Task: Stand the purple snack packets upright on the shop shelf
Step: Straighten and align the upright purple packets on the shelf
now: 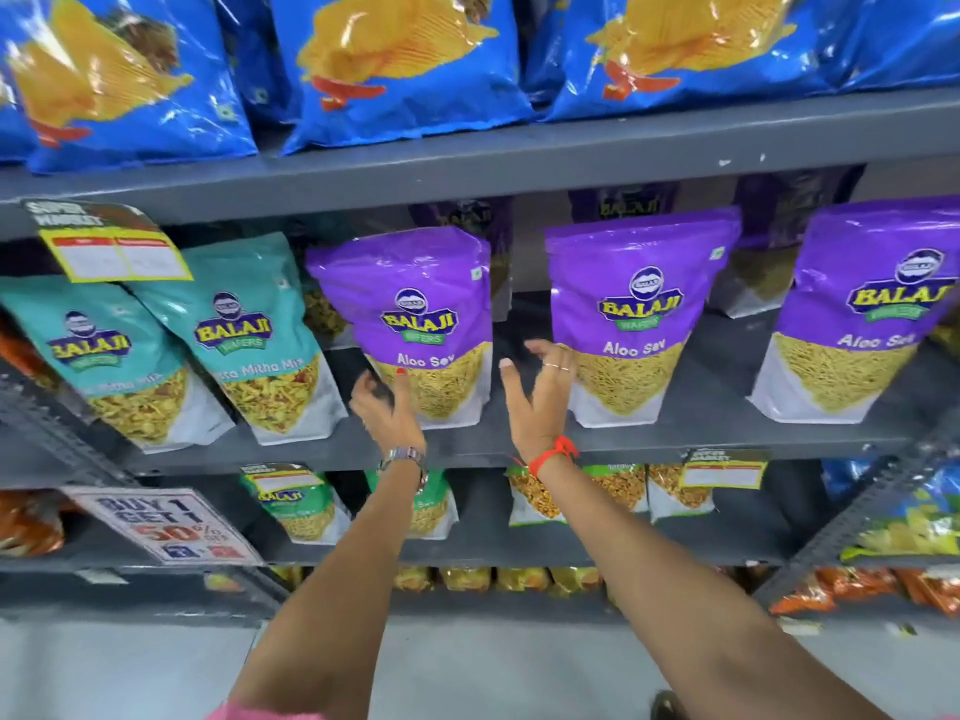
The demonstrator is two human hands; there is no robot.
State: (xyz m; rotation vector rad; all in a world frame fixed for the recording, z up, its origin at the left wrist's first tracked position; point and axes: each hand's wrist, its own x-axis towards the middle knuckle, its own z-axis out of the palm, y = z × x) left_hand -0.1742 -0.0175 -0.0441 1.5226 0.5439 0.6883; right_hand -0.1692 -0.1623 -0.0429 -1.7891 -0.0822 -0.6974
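In the head view, three purple snack packets marked Aloo Sev are being shown standing upright along the front of the grey middle shelf [691,433]: the left purple packet [415,319], the middle purple packet [631,309] and the right purple packet [857,314], set apart from one another by gaps. More purple packets [779,226] are being seen dimly further back on the same shelf. The left hand [387,402] is being held at the lower left edge of the left purple packet, fingers spread and loose, with a thumb tip lying against the packet's front; whether the packet is being gripped cannot be told. The right hand [537,392] is being held open in the gap between the left and middle purple packets, fingers spread, its fingertips just beside or touching the middle packet's left edge, nothing being grasped. A watch [405,457] is being worn on the left wrist and a red thread [553,452] on the right wrist. Two teal packets [244,335] are being seen leaning to the left of the purple ones, and blue crisp bags [395,59] are being carried on the shelf above.
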